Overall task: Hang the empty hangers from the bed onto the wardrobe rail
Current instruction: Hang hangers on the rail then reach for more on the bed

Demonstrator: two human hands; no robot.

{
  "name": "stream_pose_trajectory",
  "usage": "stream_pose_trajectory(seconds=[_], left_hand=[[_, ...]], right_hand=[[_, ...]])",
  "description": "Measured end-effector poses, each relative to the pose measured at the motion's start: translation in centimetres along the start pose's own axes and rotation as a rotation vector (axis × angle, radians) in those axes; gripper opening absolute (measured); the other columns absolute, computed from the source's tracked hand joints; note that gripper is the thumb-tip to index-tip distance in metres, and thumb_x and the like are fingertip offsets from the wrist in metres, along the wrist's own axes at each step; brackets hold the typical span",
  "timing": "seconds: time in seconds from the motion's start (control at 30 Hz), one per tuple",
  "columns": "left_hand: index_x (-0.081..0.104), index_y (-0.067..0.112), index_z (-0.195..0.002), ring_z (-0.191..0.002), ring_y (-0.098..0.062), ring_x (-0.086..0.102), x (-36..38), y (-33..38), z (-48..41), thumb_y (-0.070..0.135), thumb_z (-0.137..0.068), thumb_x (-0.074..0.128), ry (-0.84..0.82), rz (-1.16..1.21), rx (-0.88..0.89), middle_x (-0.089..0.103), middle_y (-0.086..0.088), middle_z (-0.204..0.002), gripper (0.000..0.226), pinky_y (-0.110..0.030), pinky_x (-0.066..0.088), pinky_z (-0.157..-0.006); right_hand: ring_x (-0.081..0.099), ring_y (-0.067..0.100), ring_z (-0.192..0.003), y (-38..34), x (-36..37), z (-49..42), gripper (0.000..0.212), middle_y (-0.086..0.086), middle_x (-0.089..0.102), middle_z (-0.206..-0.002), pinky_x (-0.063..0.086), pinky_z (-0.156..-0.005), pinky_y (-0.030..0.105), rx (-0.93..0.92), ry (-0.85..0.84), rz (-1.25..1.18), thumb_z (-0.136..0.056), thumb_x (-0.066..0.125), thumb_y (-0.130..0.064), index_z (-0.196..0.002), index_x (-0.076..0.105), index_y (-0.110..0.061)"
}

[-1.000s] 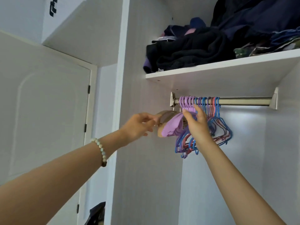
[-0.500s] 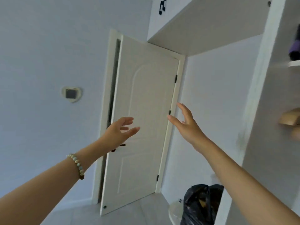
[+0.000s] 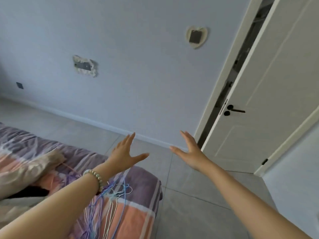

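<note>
Several thin wire hangers (image 3: 114, 202) in blue, purple and white lie in a loose pile on the bed (image 3: 138, 209), near its corner and partly under my left forearm. My left hand (image 3: 125, 155), with a bead bracelet on its wrist, is stretched out flat above the bed's corner, fingers apart and holding nothing. My right hand (image 3: 188, 151) is held out beside it over the floor, also flat with nothing in it. The wardrobe and its rail are out of view.
The bed has a striped purple, orange and white cover, with a beige pillow (image 3: 27, 169) at the left. Grey floor tiles (image 3: 189, 213) lie between the bed and a white door (image 3: 269, 100), slightly ajar, with a black handle (image 3: 233, 110).
The view has swung from the wardrobe rail, past the door, down to the bed. Both hands have let go of the hangers on the rail and now reach out, holding nothing.
</note>
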State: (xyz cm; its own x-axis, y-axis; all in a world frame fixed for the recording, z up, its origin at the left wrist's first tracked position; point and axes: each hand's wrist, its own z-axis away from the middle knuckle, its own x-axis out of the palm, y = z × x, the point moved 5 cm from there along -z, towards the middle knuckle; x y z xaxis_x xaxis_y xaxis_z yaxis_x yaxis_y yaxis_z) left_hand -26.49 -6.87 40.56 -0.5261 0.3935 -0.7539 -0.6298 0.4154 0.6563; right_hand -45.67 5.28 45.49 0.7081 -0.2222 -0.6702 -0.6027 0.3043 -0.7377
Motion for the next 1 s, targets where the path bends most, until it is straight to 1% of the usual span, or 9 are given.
stream_pose_trajectory(seconds=[0.07, 0.2, 0.27, 0.47, 0.57, 0.67, 0.77, 0.87, 1.0], left_hand=[[0.001, 0.030, -0.150, -0.146, -0.026, 0.011, 1.0, -5.7, 0.3, 0.095, -0.050, 0.033, -0.012, -0.083, -0.084, 0.005, -0.001, -0.159, 0.123, -0.049, 0.012, -0.117], [0.003, 0.029, -0.151, -0.146, -0.023, 0.008, 3.8, -16.2, 1.6, 0.083, -0.066, 0.039, -0.064, -0.170, -0.245, 0.004, 0.001, -0.159, 0.107, -0.050, 0.009, -0.118], [0.002, 0.029, -0.150, -0.146, -0.022, 0.007, 5.4, -20.9, 2.6, 0.083, -0.069, 0.036, -0.100, -0.210, -0.312, 0.004, 0.001, -0.159, 0.103, -0.051, 0.008, -0.117], [0.006, 0.028, -0.150, -0.146, -0.020, 0.007, 10.6, -31.3, 5.7, 0.078, -0.076, 0.038, -0.189, -0.184, -0.489, 0.008, 0.003, -0.159, 0.096, -0.052, 0.007, -0.117], [0.006, 0.027, -0.151, -0.146, -0.022, 0.008, 13.5, -35.1, 6.8, 0.080, -0.074, 0.038, -0.232, -0.152, -0.571, 0.007, 0.001, -0.159, 0.098, -0.049, 0.007, -0.117], [0.007, 0.026, -0.151, -0.146, -0.022, 0.008, 16.4, -37.8, 7.4, 0.080, -0.076, 0.037, -0.270, -0.144, -0.602, 0.008, 0.001, -0.159, 0.097, -0.048, 0.007, -0.117], [0.007, 0.026, -0.151, -0.146, -0.023, 0.007, 19.5, -40.0, 7.8, 0.080, -0.076, 0.036, -0.322, -0.114, -0.628, 0.007, 0.001, -0.159, 0.097, -0.049, 0.007, -0.118], [0.007, 0.025, -0.151, -0.146, -0.023, 0.006, 22.2, -41.5, 8.2, 0.081, -0.075, 0.035, -0.365, -0.088, -0.632, 0.007, 0.001, -0.159, 0.098, -0.049, 0.007, -0.118], [0.009, 0.026, -0.150, -0.146, -0.022, 0.005, 25.2, -42.9, 8.8, 0.079, -0.077, 0.035, -0.400, -0.070, -0.637, 0.008, 0.000, -0.159, 0.094, -0.048, 0.007, -0.118]], right_hand=[[-0.004, 0.008, -0.146, 1.1, 5.8, -1.9, 0.081, -0.014, -0.008, -0.158, 0.010, -0.117, 0.034, 0.029, -0.083, 0.009, -0.086, 0.056, -0.053, -0.149, 0.009, -0.036], [-0.003, 0.012, -0.146, 4.0, 16.5, -4.3, 0.082, -0.008, -0.005, -0.159, 0.008, -0.119, 0.036, 0.082, -0.214, 0.041, -0.086, 0.058, -0.050, -0.150, 0.011, -0.030], [-0.001, 0.013, -0.147, 5.7, 21.3, -4.9, 0.083, -0.005, -0.002, -0.159, 0.008, -0.119, 0.034, 0.104, -0.263, 0.071, -0.085, 0.060, -0.050, -0.150, 0.013, -0.028], [0.005, 0.014, -0.147, 11.5, 33.0, -5.2, 0.083, -0.002, 0.003, -0.159, 0.009, -0.118, 0.031, 0.198, -0.406, 0.093, -0.085, 0.063, -0.045, -0.150, 0.018, -0.022], [0.008, 0.014, -0.146, 14.7, 37.2, -4.7, 0.081, -0.002, 0.007, -0.159, 0.011, -0.117, 0.031, 0.265, -0.464, 0.083, -0.084, 0.064, -0.044, -0.149, 0.020, -0.023], [0.014, 0.012, -0.145, 18.0, 40.7, -4.3, 0.080, -0.002, 0.013, -0.158, 0.015, -0.117, 0.029, 0.326, -0.493, 0.051, -0.083, 0.066, -0.043, -0.148, 0.024, -0.023], [0.020, 0.015, -0.143, 21.0, 43.5, -3.4, 0.077, -0.003, 0.020, -0.156, 0.021, -0.114, 0.030, 0.449, -0.514, -0.038, -0.084, 0.066, -0.041, -0.147, 0.025, -0.025], [0.029, 0.018, -0.140, 23.7, 46.1, -2.6, 0.076, 0.001, 0.028, -0.153, 0.029, -0.109, 0.030, 0.556, -0.489, -0.089, -0.083, 0.067, -0.041, -0.146, 0.027, -0.025], [0.039, 0.019, -0.133, 26.4, 49.4, -1.5, 0.071, 0.003, 0.035, -0.149, 0.033, -0.098, 0.024, 0.665, -0.456, -0.187, -0.086, 0.065, -0.033, -0.146, 0.029, -0.016]])
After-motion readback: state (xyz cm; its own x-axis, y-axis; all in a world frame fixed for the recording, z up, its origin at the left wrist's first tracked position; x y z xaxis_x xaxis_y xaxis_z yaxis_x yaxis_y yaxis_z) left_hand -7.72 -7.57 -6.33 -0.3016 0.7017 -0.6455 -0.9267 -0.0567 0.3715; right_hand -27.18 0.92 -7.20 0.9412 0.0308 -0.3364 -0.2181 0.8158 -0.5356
